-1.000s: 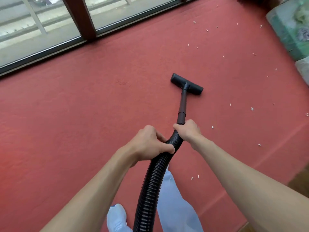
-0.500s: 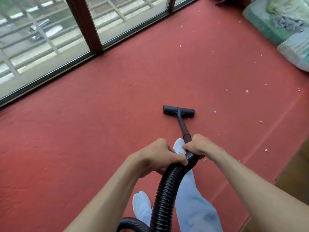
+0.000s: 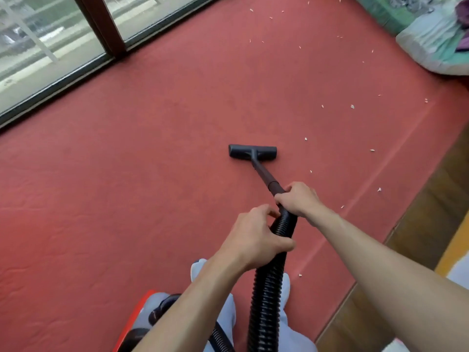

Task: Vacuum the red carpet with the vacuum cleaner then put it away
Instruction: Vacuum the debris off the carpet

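Head view, single frame.

- The red carpet (image 3: 127,174) fills most of the frame. The vacuum's black floor head (image 3: 252,151) lies flat on it just above centre, its long side roughly level with the frame.
- A dark wand (image 3: 265,175) slants from the head down and right to the hands. There it meets the ribbed black hose (image 3: 267,288).
- Right hand (image 3: 297,199): closed around the joint of wand and hose, knuckles up, right of centre.
- Left hand (image 3: 253,240): wrapped around the hose just below the right hand, thumb across the top. The two hands are near each other but apart.
- The hose runs from the hands to the bottom edge. A second loop curls at lower centre by an orange-red canister (image 3: 146,298) (we see only part of it, behind the left forearm and a pale trouser leg).
- A foot in a white sock (image 3: 198,266) stands on the carpet under the left wrist.
- Small white scraps (image 3: 352,106) are scattered over the carpet in the right half and upper right of the frame. We see almost none to the left of the head.
- A window (image 3: 50,47) with a dark frame post (image 3: 101,24) runs across the upper left.
- Pale bedding (image 3: 431,44) lies in the upper right corner.
- A wooden floor (image 3: 418,224) borders the carpet at lower right.
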{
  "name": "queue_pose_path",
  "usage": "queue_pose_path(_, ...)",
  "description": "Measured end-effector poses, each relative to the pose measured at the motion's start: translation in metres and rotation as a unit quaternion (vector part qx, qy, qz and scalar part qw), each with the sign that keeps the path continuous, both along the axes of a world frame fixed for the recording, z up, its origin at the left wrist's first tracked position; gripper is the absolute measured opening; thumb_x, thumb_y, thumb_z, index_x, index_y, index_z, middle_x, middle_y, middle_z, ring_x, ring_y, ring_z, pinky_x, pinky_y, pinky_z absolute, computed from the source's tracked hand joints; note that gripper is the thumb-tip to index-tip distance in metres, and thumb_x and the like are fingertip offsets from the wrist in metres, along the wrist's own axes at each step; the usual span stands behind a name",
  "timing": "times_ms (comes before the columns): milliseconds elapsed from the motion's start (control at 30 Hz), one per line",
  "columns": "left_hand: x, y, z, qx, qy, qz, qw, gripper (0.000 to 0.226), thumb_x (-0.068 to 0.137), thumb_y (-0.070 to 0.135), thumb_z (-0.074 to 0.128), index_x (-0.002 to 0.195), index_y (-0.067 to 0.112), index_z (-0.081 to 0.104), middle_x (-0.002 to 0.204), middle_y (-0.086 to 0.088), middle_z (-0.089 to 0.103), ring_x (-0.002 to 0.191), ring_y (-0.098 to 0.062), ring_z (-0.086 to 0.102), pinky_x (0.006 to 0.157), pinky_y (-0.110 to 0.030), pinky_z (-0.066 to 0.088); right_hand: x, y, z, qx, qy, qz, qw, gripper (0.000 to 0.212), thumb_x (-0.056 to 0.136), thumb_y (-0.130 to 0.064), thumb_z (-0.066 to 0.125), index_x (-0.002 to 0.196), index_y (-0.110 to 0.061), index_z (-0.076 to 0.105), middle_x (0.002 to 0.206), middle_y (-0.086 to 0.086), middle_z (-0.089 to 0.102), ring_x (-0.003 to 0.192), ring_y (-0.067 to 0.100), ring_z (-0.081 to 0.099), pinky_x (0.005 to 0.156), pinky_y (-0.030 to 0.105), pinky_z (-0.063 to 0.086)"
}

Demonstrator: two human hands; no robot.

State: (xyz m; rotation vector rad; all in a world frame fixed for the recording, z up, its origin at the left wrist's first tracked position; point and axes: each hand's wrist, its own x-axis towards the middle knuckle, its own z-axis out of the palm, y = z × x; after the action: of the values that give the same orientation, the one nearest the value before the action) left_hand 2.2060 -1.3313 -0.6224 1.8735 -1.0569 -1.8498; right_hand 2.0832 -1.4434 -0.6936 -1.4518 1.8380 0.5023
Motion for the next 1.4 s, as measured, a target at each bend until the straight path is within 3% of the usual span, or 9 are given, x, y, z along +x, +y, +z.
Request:
queue_pose_path(233,-0.038,0.002,-0.020,-0.022,-0.028,0.084,0.996,0.052,0.077,0.024,0.075,0.127,0.031,0.064,0.098,0.006,0.073,0.086,-0.018,0.072,0.080,-0.037,0.060,-0.024,-0.010,-0.026,-0.075,-0.051,-0.044,0.995,0.039,0.083,-0.026,0.063,0.122,-0.020,0.064,0.118,0.010,0.067,0.109,0.032,0.060,0.090,0.039,0.052)
queue_pose_path(400,-0.047,0.000,-0.005,0.011,0.027,0.032,0.999,0.047,0.075,0.017,0.079,0.119,0.033,0.070,0.091,0.009,0.076,0.071,-0.009,0.072,0.059,-0.022,0.058,-0.061,0.004,-0.001,-0.028,-0.054,-0.031,0.998,0.022,0.081,-0.026,0.063,0.103,-0.022,0.067,0.105,0.008,0.070,0.099,0.030,0.063,0.082,0.036,0.053)
queue_pose_path(533,-0.037,-0.006,0.026,0.015,0.069,-0.079,0.994,0.046,0.075,0.015,0.081,0.117,0.034,0.072,0.091,0.010,0.076,0.063,-0.003,0.066,0.057,-0.016,0.051,-0.091,0.025,0.030,0.032,-0.080,-0.055,0.995,0.016,0.082,-0.025,0.061,0.089,-0.012,0.069,0.087,0.011,0.070,0.079,0.032,0.068,0.074,0.038,0.056)
queue_pose_path(700,-0.037,-0.012,0.042,-0.004,0.042,-0.139,0.989,0.048,0.074,0.021,0.083,0.117,0.040,0.071,0.099,0.013,0.075,0.070,-0.007,0.070,0.061,-0.018,0.053,-0.104,0.037,0.032,0.052,-0.130,-0.125,0.982,0.016,0.081,-0.022,0.061,0.082,-0.007,0.068,0.071,0.008,0.059,0.060,0.025,0.055,0.055,0.028,0.047)
queue_pose_path(833,-0.049,-0.009,0.028,-0.034,-0.038,-0.115,0.992,0.053,0.075,0.023,0.079,0.123,0.042,0.068,0.100,0.015,0.074,0.064,-0.001,0.065,0.057,-0.011,0.047,-0.097,0.029,0.003,-0.007,-0.137,-0.177,0.975,0.020,0.074,-0.027,0.061,0.080,-0.009,0.069,0.077,0.008,0.066,0.071,0.029,0.062,0.070,0.039,0.056)
queue_pose_path(933,-0.062,-0.007,0.011,-0.048,-0.087,-0.066,0.993,0.052,0.079,0.021,0.074,0.126,0.041,0.066,0.102,0.014,0.074,0.066,-0.004,0.066,0.057,-0.011,0.049,-0.088,0.017,-0.021,-0.034,-0.136,-0.203,0.969,0.034,0.073,-0.032,0.061,0.103,-0.017,0.066,0.100,0.007,0.068,0.092,0.030,0.065,0.084,0.045,0.057)
queue_pose_path(1100,-0.081,-0.007,-0.006,-0.047,-0.119,0.010,0.992,0.050,0.081,0.020,0.072,0.127,0.040,0.065,0.102,0.007,0.074,0.075,-0.014,0.070,0.060,-0.018,0.052,-0.082,-0.002,-0.041,-0.052,-0.150,-0.197,0.967,0.036,0.075,-0.035,0.067,0.107,-0.022,0.057,0.106,0.004,0.064,0.098,0.029,0.064,0.089,0.044,0.054)
queue_pose_path(1233,-0.078,-0.008,0.005,-0.037,-0.042,0.033,0.998,0.049,0.078,0.018,0.077,0.122,0.039,0.069,0.099,0.013,0.075,0.063,-0.005,0.066,0.057,-0.016,0.050,-0.096,-0.002,-0.025,0.019,-0.220,-0.249,0.943,0.022,0.078,-0.030,0.064,0.095,-0.015,0.065,0.093,0.008,0.067,0.079,0.024,0.062,0.065,0.030,0.053)
queue_pose_path(1400,-0.077,-0.006,0.038,-0.030,0.036,-0.044,0.998,0.051,0.078,0.014,0.081,0.121,0.040,0.070,0.075,0.027,0.070,0.056,-0.002,0.060,0.054,-0.014,0.047,-0.131,0.026,0.016,0.006,-0.255,-0.324,0.911,0.010,0.084,-0.023,0.060,0.085,-0.013,0.061,0.081,0.007,0.057,0.074,0.023,0.054,0.069,0.034,0.043)
